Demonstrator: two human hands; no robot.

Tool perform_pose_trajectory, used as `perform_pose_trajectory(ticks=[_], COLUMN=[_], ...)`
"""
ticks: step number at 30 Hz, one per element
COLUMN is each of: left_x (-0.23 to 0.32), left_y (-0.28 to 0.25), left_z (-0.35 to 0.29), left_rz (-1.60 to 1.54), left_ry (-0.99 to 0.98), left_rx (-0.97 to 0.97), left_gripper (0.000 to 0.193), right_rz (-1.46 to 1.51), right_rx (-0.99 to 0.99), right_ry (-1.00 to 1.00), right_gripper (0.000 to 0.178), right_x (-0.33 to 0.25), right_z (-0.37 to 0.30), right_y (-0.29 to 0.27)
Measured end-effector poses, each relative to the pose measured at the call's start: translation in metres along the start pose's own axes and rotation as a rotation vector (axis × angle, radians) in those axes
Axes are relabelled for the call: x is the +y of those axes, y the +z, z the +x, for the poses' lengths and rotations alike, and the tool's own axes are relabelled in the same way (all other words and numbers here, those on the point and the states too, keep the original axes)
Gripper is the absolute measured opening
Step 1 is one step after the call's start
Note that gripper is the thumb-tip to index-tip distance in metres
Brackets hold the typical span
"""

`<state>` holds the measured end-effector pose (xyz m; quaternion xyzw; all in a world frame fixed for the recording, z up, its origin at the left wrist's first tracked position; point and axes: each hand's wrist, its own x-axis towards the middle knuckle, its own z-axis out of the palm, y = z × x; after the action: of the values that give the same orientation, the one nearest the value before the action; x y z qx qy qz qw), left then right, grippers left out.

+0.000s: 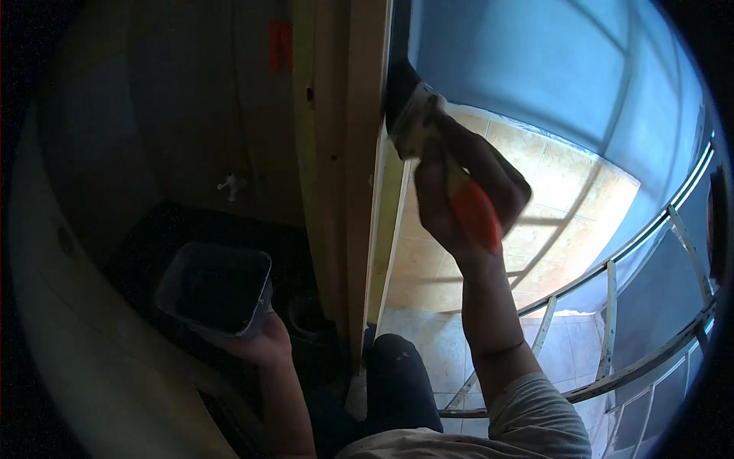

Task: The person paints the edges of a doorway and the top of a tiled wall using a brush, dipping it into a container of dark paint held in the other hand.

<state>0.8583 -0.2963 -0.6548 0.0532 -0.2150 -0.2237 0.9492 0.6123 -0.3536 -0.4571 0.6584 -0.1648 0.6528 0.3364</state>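
Note:
My right hand [489,180] is raised and closed round a paintbrush [417,118] with a pale ferrule and an orange-ended handle. Its dark bristles point up and lie at the edge between the door frame [367,122] and the blue wall [497,53]; whether they touch is hard to tell. Lower down on the left, my left hand [267,340] supports a translucent rectangular plastic tub [241,327] from beneath and at its side. The tub's inside looks dark, and its contents cannot be made out. Some fingers of the left hand are hidden under it.
A metal ladder [610,321] curves across the right side. Beige tiles [520,176] cover the lower wall behind my right hand. In the dark room at left are a white tap [232,186] and a dim round container [308,315]. My knee [397,367] is below the frame.

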Motion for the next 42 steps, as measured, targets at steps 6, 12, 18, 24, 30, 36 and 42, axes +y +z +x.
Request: perform_pose_trajectory(ticks=[6, 12, 18, 24, 30, 36, 42], left_x=[-0.003, -0.002, 0.0, -0.002, -0.001, -0.009, -0.003], left_y=[-0.01, 0.0, -0.006, 0.005, -0.01, 0.011, -0.003], left_z=[-0.004, -0.002, 0.003, -0.004, 0.004, -0.005, 0.005], left_rz=[0.718, 0.009, 0.09, -0.152, -0.034, 0.111, -0.242], left_ry=[0.14, -0.096, -0.063, -0.126, 0.008, 0.006, -0.13], left_rx=[-0.232, 0.0, -0.012, -0.172, -0.093, -0.068, -0.242], left_gripper=[0.088, 0.069, 0.072, 0.067, 0.073, 0.07, 0.07], right_rz=[0.094, -0.02, 0.053, -0.079, 0.072, 0.061, 0.039], right_rx=[0.206, -0.015, 0.226, 0.024, -0.031, 0.243, 0.013], right_ry=[-0.043, -0.067, -0.132, -0.12, -0.008, -0.116, 0.089], right_gripper=[0.024, 0.043, 0.029, 0.044, 0.038, 0.029, 0.025], right_x=[0.009, 0.003, 0.013, 0.022, -0.011, 0.026, 0.008], right_z=[0.042, -0.013, 0.024, 0.007, -0.016, 0.055, -0.014], right_y=[0.01, 0.0, 0.004, 0.008, -0.02, 0.012, -0.008])
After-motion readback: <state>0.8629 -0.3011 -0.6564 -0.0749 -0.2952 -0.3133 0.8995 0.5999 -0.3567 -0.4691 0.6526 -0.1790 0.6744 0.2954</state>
